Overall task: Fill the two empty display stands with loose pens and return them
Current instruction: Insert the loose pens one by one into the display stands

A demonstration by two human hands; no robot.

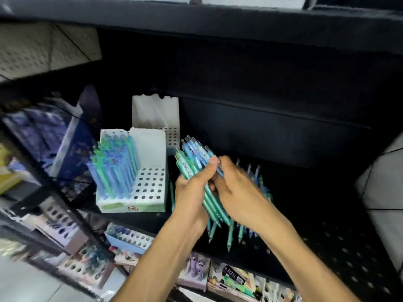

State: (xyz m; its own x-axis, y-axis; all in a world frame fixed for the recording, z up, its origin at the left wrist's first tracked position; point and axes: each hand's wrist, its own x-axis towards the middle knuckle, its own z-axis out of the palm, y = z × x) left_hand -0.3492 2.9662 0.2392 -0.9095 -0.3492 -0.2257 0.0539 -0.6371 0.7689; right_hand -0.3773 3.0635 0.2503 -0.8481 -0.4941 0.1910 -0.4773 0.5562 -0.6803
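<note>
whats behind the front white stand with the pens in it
A second white stand sits behind the front stand, further back on the black shelf. Its tall back panel and a few empty holes show; the front stand's back panel covers the rest.

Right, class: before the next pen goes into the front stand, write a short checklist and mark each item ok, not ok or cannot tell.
1. Bundle of pens secured: ok, left hand grips it.
2. Right hand has a single pen picked out: cannot tell, it is blurred at the bundle.
3. Front stand has free holes: ok, its right half is unfilled.
4. Front stand sits flat on the shelf: ok.
5. Rear stand filled: not ok, its visible holes are bare.
6. More loose pens left: ok, some lie behind the hands.
</note>
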